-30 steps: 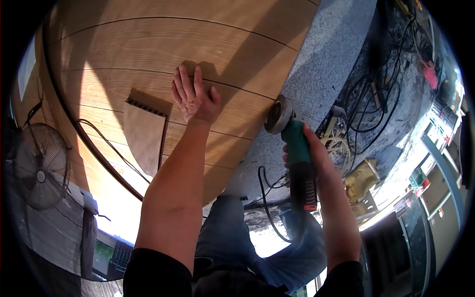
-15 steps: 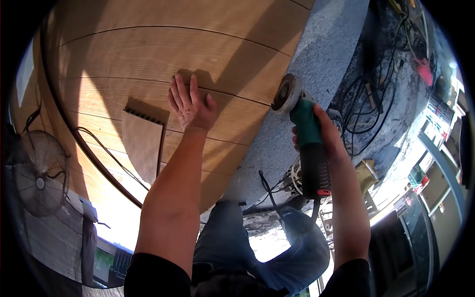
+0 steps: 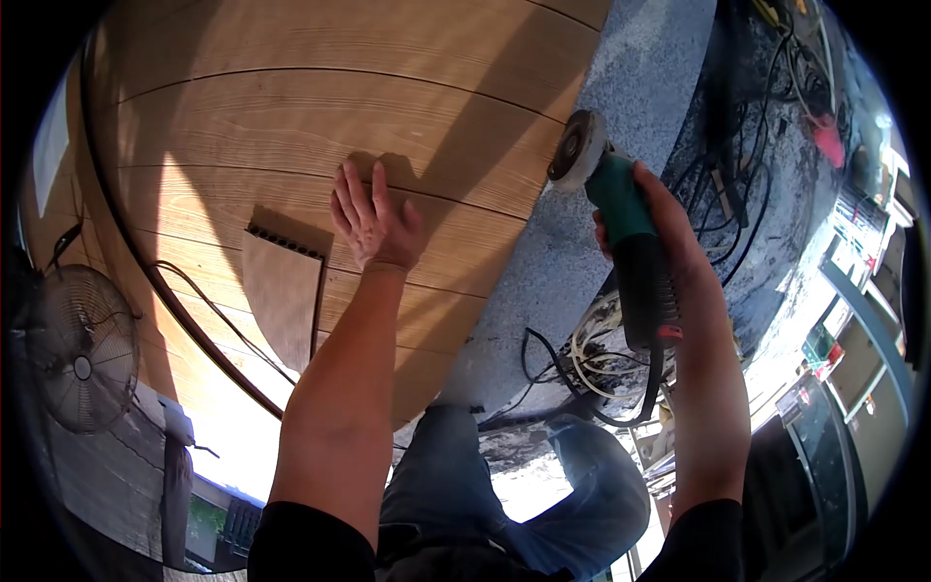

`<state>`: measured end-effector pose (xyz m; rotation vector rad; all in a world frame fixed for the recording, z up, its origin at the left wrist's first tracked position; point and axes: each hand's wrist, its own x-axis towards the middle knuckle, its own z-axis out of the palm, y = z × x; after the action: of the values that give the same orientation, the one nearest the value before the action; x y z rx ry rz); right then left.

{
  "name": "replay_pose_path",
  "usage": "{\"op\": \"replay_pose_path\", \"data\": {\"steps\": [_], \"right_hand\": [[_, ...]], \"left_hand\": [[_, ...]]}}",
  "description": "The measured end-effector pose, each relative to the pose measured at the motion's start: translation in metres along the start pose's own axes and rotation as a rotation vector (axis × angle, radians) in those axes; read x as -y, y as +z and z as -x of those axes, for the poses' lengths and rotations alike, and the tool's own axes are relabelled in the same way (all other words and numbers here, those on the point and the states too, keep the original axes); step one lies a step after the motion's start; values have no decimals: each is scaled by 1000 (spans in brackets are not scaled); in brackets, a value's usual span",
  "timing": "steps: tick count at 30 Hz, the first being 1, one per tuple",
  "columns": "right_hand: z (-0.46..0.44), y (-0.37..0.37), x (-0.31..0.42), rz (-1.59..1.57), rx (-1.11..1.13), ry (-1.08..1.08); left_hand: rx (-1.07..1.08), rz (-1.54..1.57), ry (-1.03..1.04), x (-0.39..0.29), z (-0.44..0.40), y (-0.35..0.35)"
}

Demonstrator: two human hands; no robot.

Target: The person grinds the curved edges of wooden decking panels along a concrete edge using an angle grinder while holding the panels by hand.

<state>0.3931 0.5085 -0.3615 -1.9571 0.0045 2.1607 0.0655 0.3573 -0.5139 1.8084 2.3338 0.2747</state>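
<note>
My left hand [image 3: 376, 221] lies on the wood-grain planks [image 3: 291, 107] with its fingers spread, holding nothing. Wrapped round the green and black body of an angle grinder [image 3: 630, 228] is my right hand [image 3: 667, 218]. The grinder's round disc and guard are at the planks' cut edge, beside the grey stone strip [image 3: 567, 252]; whether the disc touches the edge I cannot tell. An offcut of hollow board [image 3: 281, 286] rests on the planks left of my left forearm, its row of holes facing up the view.
A round metal fan [image 3: 82, 349] stands at the far left. One black cable [image 3: 208, 296] crosses the planks near their curved dark edging. Tangled black cables [image 3: 718, 209], pale coiled wire [image 3: 587, 349] and a pink object [image 3: 827, 143] lie on the right.
My right hand has moved the grinder up and to the right along the planks' edge, its power cord shifting along. My left hand stays spread on the planks.
</note>
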Motion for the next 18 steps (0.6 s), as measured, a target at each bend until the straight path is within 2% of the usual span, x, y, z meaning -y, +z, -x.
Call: {"op": "replay_pose_path", "data": {"steps": [6,18], "right_hand": [[1,1,3,-18,22,18],[8,0,-60,-13,-30,115]], "left_hand": [[6,4,-11,0,0,1],[24,-7,-12,0,3,-1]]}}
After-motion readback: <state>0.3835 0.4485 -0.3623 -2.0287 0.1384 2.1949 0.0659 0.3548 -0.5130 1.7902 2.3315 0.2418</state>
